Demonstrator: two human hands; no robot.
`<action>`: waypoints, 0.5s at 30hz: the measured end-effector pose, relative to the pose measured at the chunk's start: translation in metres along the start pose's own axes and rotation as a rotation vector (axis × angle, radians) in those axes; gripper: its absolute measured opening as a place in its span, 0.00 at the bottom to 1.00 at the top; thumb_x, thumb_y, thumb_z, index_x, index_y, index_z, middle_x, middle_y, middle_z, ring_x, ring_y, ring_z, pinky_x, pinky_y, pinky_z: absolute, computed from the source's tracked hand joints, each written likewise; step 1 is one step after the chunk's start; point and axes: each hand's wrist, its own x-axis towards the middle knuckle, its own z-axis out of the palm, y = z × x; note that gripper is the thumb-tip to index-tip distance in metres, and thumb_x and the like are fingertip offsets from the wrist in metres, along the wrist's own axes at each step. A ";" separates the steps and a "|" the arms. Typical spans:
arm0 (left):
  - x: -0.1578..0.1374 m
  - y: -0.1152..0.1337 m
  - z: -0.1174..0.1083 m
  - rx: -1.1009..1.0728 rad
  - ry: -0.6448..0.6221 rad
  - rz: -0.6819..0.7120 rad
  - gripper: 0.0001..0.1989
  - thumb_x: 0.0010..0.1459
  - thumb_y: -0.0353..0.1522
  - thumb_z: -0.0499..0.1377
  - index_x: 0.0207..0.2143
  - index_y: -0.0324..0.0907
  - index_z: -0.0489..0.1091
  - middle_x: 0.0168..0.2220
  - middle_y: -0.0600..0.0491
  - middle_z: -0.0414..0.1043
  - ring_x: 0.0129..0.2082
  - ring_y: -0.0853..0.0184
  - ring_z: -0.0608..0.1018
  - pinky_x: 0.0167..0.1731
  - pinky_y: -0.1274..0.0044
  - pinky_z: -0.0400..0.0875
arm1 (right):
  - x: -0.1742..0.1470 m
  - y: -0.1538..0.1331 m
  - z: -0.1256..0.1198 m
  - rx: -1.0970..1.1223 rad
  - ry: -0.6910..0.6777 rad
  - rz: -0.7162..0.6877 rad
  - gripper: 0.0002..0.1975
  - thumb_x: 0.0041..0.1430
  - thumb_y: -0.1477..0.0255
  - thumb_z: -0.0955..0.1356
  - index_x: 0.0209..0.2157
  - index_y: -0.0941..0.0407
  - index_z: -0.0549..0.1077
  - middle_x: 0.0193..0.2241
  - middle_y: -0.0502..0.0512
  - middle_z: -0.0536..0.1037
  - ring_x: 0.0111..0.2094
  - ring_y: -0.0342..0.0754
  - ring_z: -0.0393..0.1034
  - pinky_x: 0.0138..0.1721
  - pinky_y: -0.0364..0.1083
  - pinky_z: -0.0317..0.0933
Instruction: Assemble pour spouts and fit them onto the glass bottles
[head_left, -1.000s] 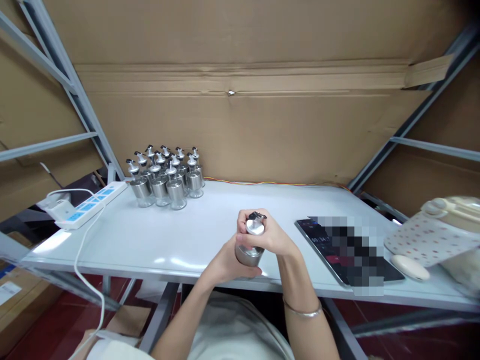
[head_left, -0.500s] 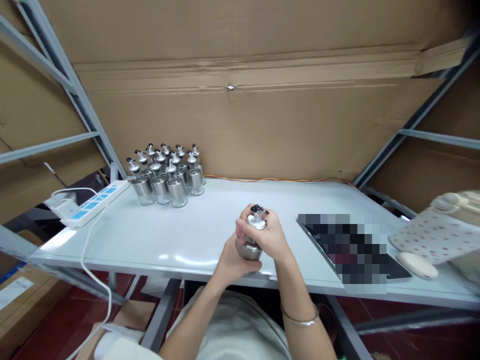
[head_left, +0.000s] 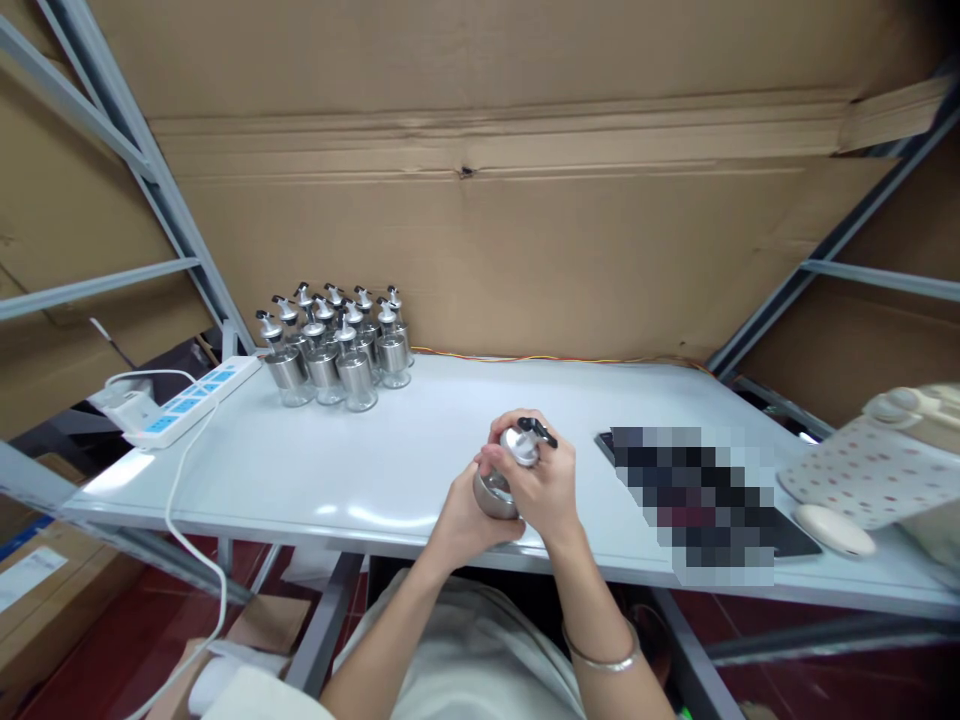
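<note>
Near the table's front edge, my left hand [head_left: 459, 522] is wrapped around the steel-sleeved body of an oil bottle [head_left: 492, 500]. My right hand [head_left: 553, 492] grips the silver pour spout [head_left: 519, 447] at its top, with thumb and fingers closed round the collar. The spout's black tip points to the right. The bottle is tilted, and my fingers hide part of its neck. Toward the back left stands a group of several similar oil bottles [head_left: 357, 380], upright, each with a steel sleeve, a glass base and a black-tipped spout.
A white power strip [head_left: 196, 402] with a plugged-in charger and cable lies at the table's left edge. On the right are a dark, partly pixelated tablet-like device [head_left: 787, 535], a white mouse-shaped object [head_left: 835, 530] and a dotted container [head_left: 855, 465]. Cardboard [head_left: 525, 260] walls the back.
The spout in my right hand has turned, its black tip swinging to the right. My right hand has shifted slightly, while my left hand keeps its hold on the bottle.
</note>
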 end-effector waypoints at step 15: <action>-0.002 -0.002 -0.002 0.030 -0.021 0.017 0.24 0.35 0.23 0.63 0.40 0.36 0.66 0.27 0.58 0.66 0.26 0.72 0.68 0.23 0.82 0.61 | 0.004 0.000 0.004 0.330 -0.049 0.088 0.20 0.53 0.51 0.67 0.33 0.53 0.64 0.18 0.45 0.71 0.17 0.43 0.68 0.22 0.43 0.64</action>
